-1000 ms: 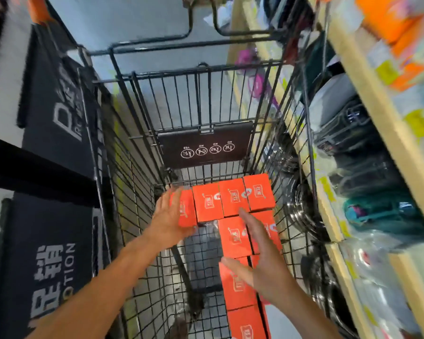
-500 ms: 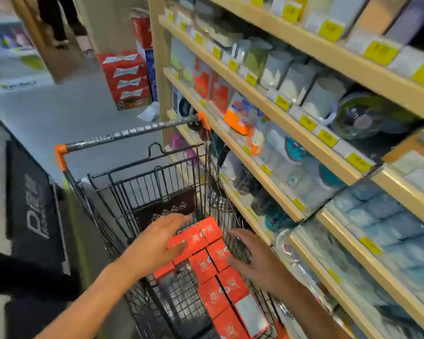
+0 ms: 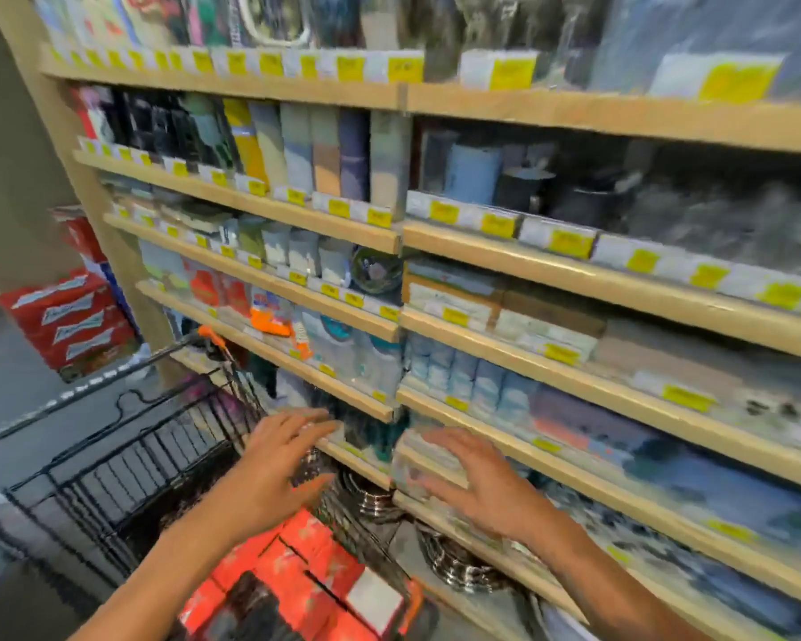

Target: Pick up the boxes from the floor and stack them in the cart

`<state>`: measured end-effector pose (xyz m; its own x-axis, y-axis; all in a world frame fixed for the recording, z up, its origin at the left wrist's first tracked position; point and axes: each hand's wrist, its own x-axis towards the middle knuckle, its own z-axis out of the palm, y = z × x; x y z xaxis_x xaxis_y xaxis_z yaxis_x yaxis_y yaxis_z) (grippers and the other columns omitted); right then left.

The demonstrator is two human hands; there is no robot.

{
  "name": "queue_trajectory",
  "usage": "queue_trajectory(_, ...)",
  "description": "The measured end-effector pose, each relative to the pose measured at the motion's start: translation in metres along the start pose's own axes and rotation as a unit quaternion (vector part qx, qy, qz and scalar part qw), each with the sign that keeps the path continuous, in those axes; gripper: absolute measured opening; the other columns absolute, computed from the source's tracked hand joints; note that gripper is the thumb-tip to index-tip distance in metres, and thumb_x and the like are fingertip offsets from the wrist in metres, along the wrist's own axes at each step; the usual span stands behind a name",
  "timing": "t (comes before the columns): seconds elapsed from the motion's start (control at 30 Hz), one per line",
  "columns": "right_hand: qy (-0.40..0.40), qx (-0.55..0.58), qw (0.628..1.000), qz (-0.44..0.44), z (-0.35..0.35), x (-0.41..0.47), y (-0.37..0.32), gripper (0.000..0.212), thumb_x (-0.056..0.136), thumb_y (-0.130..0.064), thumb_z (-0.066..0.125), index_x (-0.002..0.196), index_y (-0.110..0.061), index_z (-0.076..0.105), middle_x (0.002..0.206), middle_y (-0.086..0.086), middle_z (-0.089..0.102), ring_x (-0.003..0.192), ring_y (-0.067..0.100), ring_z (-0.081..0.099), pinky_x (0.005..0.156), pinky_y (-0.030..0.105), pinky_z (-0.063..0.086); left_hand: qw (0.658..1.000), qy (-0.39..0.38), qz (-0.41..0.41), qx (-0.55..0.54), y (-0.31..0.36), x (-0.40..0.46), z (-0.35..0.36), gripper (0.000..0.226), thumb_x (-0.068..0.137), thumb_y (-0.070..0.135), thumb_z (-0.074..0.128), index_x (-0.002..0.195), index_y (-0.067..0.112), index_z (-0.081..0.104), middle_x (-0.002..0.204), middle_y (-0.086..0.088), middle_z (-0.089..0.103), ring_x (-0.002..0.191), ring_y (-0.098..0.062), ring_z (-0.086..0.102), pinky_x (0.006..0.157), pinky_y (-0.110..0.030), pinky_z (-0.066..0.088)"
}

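Several orange-red boxes (image 3: 297,580) lie packed side by side on the bottom of the black wire cart (image 3: 112,469) at the lower left. My left hand (image 3: 274,464) hovers above the boxes with fingers spread and nothing in it. My right hand (image 3: 477,483) is raised to the right of the cart, in front of the lower shelves, also spread and empty. The whole view is blurred by motion. No boxes on the floor are in view.
A tall wooden shelf unit (image 3: 482,242) with yellow price tags and packed goods fills the right and the top, close beside the cart. Red cartons (image 3: 70,323) are stacked on the floor at the far left, past the cart's orange-tipped handle (image 3: 209,335).
The view has swung up and right from the cart's inside to the shelves. Both hands have lifted off the orange-red boxes and now hang above them, empty.
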<state>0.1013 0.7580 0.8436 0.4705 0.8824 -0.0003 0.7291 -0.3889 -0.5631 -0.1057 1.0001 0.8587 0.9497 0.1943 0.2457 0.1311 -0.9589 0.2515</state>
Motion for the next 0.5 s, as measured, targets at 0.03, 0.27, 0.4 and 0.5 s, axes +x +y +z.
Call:
queue_trajectory(0.03,0.006,-0.011,1.000,0.010,-0.015,-0.021,0.010,0.076,0.086,-0.079,0.047,0.149,-0.038,0.040,0.146,-0.025,0.035,0.137,0.005,0.034,0.118,0.034,0.029,1.000,-0.004,0.019,-0.003,0.023,0.010,0.001,0.063,0.091,0.064,0.050,0.144,0.030,0.047,0.145,0.004,0.048,0.135,-0.023,0.044,0.111,-0.047,0.036)
queue_trajectory(0.27,0.083,-0.030,0.987,0.133,-0.086,-0.162,0.088,0.101,0.071,-0.095,0.025,0.152,-0.036,0.037,0.160,-0.008,0.035,0.147,0.017,0.030,0.121,0.039,0.027,0.985,-0.032,0.169,-0.022,0.177,0.081,0.016,0.061,0.090,0.061,0.053,0.141,0.027,0.049,0.142,-0.001,0.052,0.129,-0.023,0.048,0.108,-0.045,0.038)
queue_trajectory(0.4,0.138,-0.044,0.968,0.205,-0.118,-0.242,0.110,0.089,0.084,-0.086,0.035,0.154,-0.031,0.037,0.160,-0.005,0.036,0.148,0.019,0.029,0.122,0.041,0.026,0.968,-0.067,0.239,-0.034,0.256,0.116,0.030,0.069,0.090,0.073,0.037,0.146,0.033,0.042,0.149,0.005,0.043,0.136,-0.015,0.036,0.114,-0.039,0.030)
queue_trajectory(0.5,0.192,-0.039,0.944,0.265,-0.123,-0.300,0.115,0.077,0.090,-0.077,0.037,0.154,-0.033,0.038,0.161,-0.006,0.034,0.149,0.016,0.027,0.123,0.039,0.023,0.948,-0.111,0.294,-0.050,0.305,0.134,0.048,0.073,0.089,0.078,0.034,0.150,0.040,0.032,0.155,0.013,0.032,0.141,-0.008,0.028,0.116,-0.036,0.032)
